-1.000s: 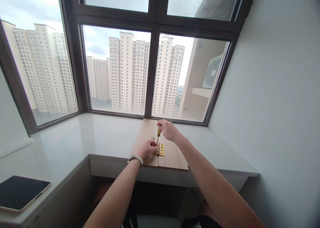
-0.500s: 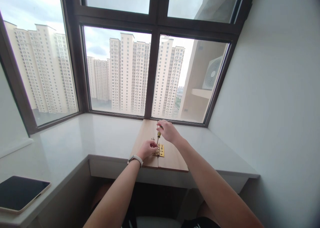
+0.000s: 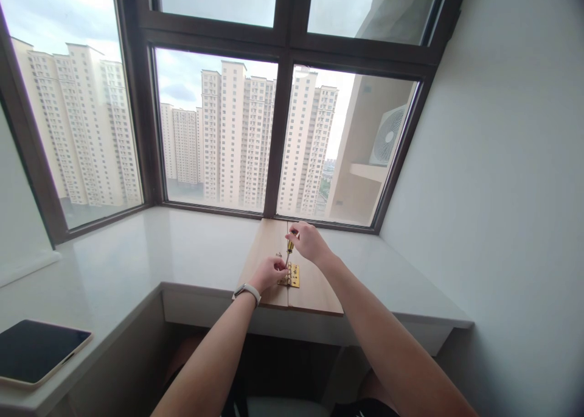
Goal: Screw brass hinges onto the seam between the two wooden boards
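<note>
My right hand (image 3: 309, 241) is closed around the yellow-and-black handle of a screwdriver (image 3: 290, 246), which points down with its shaft toward a brass hinge (image 3: 294, 276). The hinge lies across the seam between two light wooden boards (image 3: 314, 292). Close to the screwdriver's tip, the fingers of my left hand (image 3: 269, 273) are pinched together over the hinge's left leaf. What they hold is too small and covered to make out. A small metal item (image 3: 278, 255) sits just beyond my left fingers. My left wrist wears a light-banded watch (image 3: 247, 291).
The boards rest on a white windowsill counter (image 3: 196, 246), their near edge slightly past its front edge. A dark-screened tablet (image 3: 41, 350) lies at the lower left. Dark window frames (image 3: 269, 179) rise behind, and a pale wall (image 3: 511, 161) stands on the right.
My right hand has dipped very slightly with the screwdriver in it. My left hand keeps its place at the hinge, and the view has shifted a touch.
</note>
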`<state>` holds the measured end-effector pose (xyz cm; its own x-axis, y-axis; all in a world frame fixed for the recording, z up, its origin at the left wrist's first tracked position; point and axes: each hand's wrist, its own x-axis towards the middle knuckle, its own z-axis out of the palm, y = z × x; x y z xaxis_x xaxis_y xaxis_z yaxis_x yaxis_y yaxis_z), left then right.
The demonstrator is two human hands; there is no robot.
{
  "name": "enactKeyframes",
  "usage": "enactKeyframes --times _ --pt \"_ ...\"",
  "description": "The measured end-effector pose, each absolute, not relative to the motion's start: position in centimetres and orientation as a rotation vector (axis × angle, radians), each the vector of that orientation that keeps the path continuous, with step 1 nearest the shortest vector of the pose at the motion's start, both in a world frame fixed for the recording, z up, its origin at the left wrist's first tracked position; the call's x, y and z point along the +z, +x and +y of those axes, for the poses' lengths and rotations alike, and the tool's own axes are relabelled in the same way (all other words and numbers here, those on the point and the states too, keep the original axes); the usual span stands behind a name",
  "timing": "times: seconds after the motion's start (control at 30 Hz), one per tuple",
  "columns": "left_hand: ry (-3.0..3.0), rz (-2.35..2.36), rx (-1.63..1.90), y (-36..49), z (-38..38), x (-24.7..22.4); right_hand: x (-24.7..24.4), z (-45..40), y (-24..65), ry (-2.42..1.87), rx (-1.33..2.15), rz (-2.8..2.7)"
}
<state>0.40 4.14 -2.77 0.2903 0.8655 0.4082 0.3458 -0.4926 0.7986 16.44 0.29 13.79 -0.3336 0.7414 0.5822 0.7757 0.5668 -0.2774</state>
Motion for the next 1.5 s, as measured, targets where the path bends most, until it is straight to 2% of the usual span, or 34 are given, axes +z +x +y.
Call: enactKeyframes --times 0.23,0.6,0.83,1.03,1.13,1.33,1.5 --pt "1.990 1.105 1.151 0.4 4.1 -2.7 13.6 0.8 16.9 -1.097 0.049 -2.176" --pt "1.969 1.094 1.166 0.3 3.9 -2.5 13.3 0.0 16.0 -1.210 -0.093 -2.044" --pt "1.970 1.095 1.156 0.3 3.8 -2.3 13.1 0.7 16.3 -1.149 0.039 -2.114" --pt "1.930 1.096 1.169 0.3 3.3 -2.0 13.5 -0.3 16.1 -1.222 0.007 -2.061" --pt "1.914 1.109 1.267 0.4 3.0 -1.6 13.3 -0.7 16.1 -1.261 -0.015 -2.013" --pt "1.947 1.024 1.706 1.1 1.8 2.0 12.6 -0.5 16.0 -1.292 -0.082 -1.948" --pt "2.128 0.928 1.805 2.0 1.0 5.4 12.1 -0.4 16.1 -1.231 -0.034 -1.906"
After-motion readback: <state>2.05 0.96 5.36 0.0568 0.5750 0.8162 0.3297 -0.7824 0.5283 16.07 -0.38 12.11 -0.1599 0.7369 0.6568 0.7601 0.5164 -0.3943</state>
